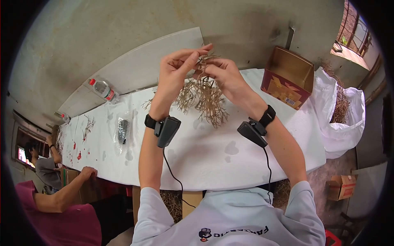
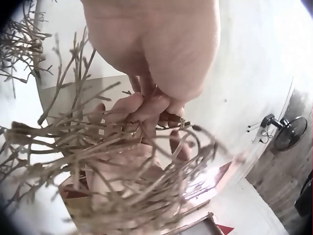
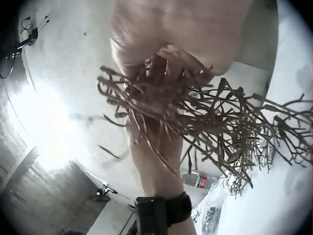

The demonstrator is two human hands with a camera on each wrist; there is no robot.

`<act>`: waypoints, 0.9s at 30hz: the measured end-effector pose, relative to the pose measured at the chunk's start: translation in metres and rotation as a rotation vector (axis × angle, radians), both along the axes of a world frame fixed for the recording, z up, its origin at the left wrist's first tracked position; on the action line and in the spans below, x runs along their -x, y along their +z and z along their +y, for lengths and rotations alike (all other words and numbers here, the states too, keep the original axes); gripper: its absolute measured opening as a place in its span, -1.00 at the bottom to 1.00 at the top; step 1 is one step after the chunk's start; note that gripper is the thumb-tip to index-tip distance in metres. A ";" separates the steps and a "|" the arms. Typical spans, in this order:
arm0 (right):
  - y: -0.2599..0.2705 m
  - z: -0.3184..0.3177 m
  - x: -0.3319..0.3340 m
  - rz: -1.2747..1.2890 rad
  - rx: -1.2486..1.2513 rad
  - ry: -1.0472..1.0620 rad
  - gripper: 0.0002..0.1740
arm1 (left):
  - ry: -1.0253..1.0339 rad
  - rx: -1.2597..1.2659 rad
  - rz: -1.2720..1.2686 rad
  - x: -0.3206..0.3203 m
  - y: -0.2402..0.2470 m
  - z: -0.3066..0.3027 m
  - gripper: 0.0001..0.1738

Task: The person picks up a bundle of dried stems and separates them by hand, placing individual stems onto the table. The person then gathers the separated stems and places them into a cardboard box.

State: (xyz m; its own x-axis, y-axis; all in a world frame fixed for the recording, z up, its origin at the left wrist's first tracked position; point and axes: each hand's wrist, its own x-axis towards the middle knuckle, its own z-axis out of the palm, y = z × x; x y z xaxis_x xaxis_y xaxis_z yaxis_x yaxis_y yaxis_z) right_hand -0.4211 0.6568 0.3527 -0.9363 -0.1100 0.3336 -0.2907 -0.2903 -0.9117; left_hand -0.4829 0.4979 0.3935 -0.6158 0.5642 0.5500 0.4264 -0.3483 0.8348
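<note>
In the head view both hands are raised together over the far side of the table. My left hand pinches the top of a bunch of dry brown twigs between thumb and fingers. Close beside it, my right hand grips the same bunch near its stems. The thin forked branches spread out sideways from the fingers in the right wrist view. In the left wrist view the branches cover part of the other hand. More twigs show at the upper left there.
A maroon box, open at the top, stands at the right. Beside it, a white plastic bag holds more twigs. To the left are a bottle, a clear packet with something dark inside, and a person's arm at the table.
</note>
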 end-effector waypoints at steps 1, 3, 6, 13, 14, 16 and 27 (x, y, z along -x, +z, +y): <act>0.000 0.003 -0.001 -0.058 0.151 0.084 -0.68 | -0.004 0.027 -0.023 0.000 -0.004 0.002 -0.74; -0.001 0.008 -0.002 -0.114 0.297 0.160 -0.69 | -0.014 0.075 -0.067 0.002 -0.013 0.007 -0.69; -0.006 0.016 -0.001 0.049 -0.018 -0.008 -0.69 | 0.201 -0.220 -0.064 -0.004 -0.026 0.035 -0.63; 0.014 0.066 -0.006 0.127 0.044 -0.259 -0.72 | -0.143 0.127 -0.275 -0.010 -0.062 0.036 -0.60; 0.015 0.072 -0.005 0.157 -0.035 -0.384 -0.72 | -0.219 0.229 -0.206 -0.007 -0.062 0.036 -0.63; 0.010 0.086 -0.009 0.168 0.019 -0.428 -0.72 | -0.300 0.329 -0.142 0.000 -0.063 0.033 -0.65; -0.019 0.117 -0.033 0.091 0.183 -0.589 -0.78 | 0.109 0.086 -0.238 0.035 -0.067 0.020 -0.68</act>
State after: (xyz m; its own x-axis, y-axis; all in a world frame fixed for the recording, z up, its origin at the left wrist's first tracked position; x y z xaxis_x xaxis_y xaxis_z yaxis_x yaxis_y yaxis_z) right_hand -0.3881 0.7733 0.3339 -0.7890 0.4830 0.3797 -0.5241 -0.2066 -0.8262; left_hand -0.5175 0.5174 0.3264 -0.7818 0.5259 0.3351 0.2454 -0.2346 0.9406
